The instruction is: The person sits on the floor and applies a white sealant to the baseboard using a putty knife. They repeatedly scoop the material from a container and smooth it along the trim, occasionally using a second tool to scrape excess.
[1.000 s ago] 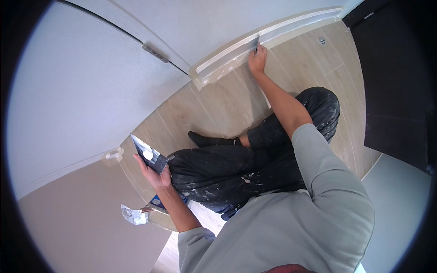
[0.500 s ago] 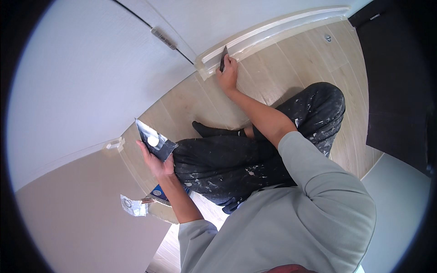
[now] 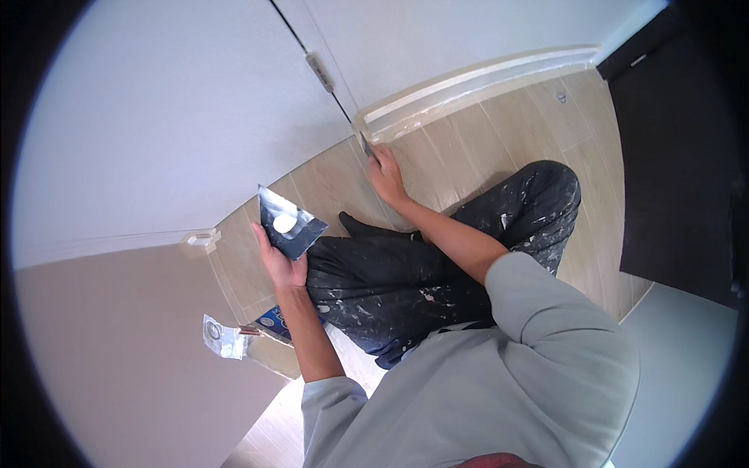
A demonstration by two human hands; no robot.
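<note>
My left hand holds a dark flat palette plate above my knee. A mound of white filler sits on the plate, with pale smears around it. My right hand grips a putty knife, its blade against the left end of the baseboard. Masking tape borders the baseboard along the floor, and the knife is near its corner beside the door edge. Whether filler is on the knife is too small to tell.
A white door with a hinge stands at the left. An open box with a clear packet lies by my left forearm. A dark panel rises at the right. A small metal fitting is set in the wood-look floor.
My right hand with the putty knife has moved left along the baseboard to its end. The plate in my left hand is slightly higher and further right in view.
</note>
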